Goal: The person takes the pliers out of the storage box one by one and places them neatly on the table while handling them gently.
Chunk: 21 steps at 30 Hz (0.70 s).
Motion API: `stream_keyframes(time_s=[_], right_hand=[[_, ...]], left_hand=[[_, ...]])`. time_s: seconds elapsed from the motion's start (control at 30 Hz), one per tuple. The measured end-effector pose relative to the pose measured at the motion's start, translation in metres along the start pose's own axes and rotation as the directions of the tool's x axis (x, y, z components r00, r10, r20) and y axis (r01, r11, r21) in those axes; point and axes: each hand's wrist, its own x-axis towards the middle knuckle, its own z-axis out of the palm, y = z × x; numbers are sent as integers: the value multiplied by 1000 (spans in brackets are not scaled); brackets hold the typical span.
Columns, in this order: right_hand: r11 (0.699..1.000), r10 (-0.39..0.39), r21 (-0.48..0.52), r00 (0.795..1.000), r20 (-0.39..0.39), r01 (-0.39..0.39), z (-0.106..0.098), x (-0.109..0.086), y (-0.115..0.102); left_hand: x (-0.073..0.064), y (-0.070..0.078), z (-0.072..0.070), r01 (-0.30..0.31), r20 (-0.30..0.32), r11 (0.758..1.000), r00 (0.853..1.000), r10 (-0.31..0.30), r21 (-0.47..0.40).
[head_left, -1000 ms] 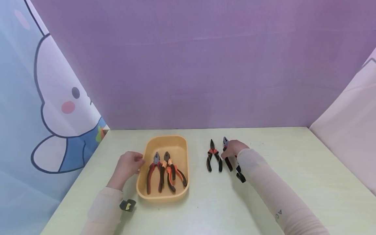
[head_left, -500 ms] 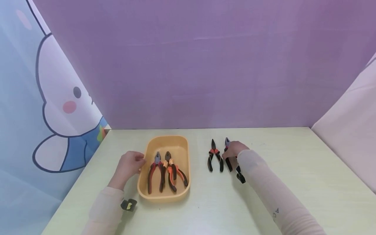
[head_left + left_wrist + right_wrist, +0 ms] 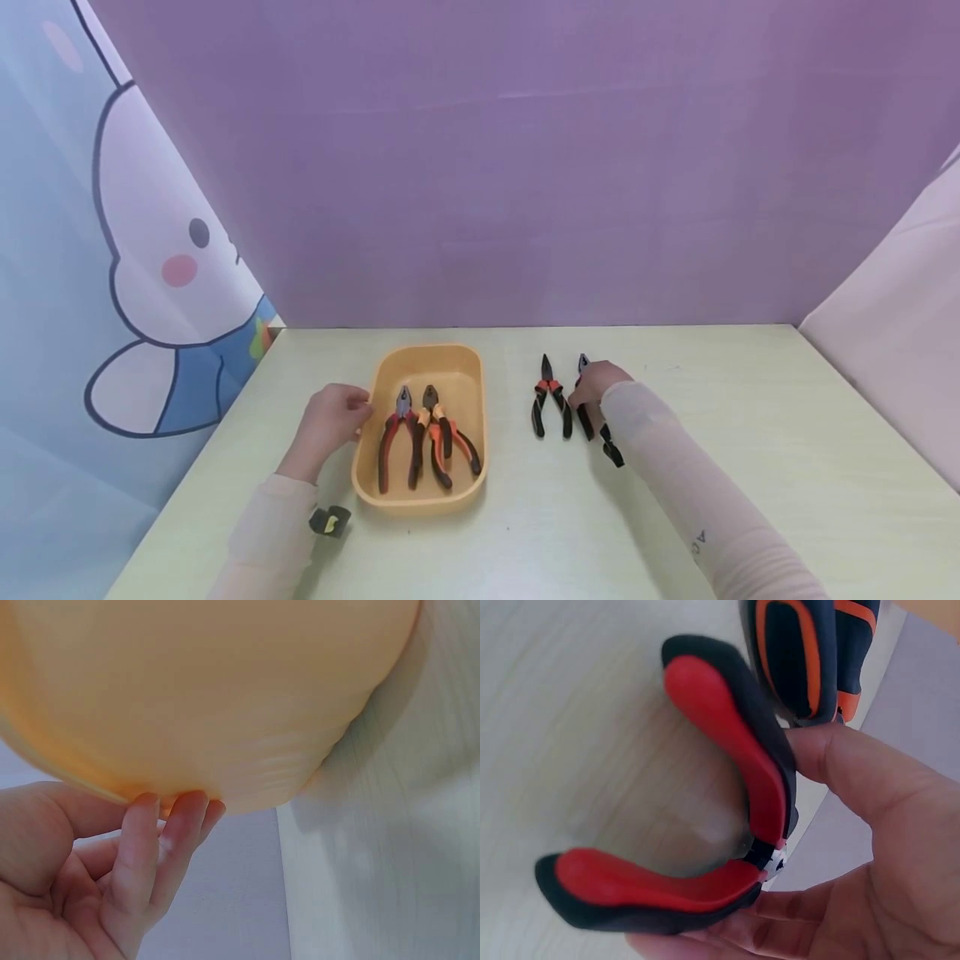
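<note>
A: Grasp state?

B: Left hand (image 3: 335, 414) pinches the tray (image 3: 427, 507) at its 9 o'clock rim; right hand (image 3: 597, 385) grips red-and-black pliers (image 3: 761, 776) by the handles.

A: Location?

B: 3 o'clock from the tray (contact with table (image 3: 720, 425) unclear); orange-and-black pliers (image 3: 542, 387) just beside, at 9 o'clock.

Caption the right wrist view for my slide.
Right hand gripping splayed red-and-black-handled pliers beside black-and-orange-handled pliers, pale tabletop behind.
</note>
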Motion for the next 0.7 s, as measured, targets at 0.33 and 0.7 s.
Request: stream_keyframes(time_s=[0.33,0.7], right_hand=[[1000,-1,1,1000,-1,1,0,-1,1],[1000,-23,16,999,-26,23,2,-7,0]], left_hand=[[-1,2,-1,-10,3,1000,1000,10,12],[-2,0,-3,-24,6,1000,1000,24,13]])
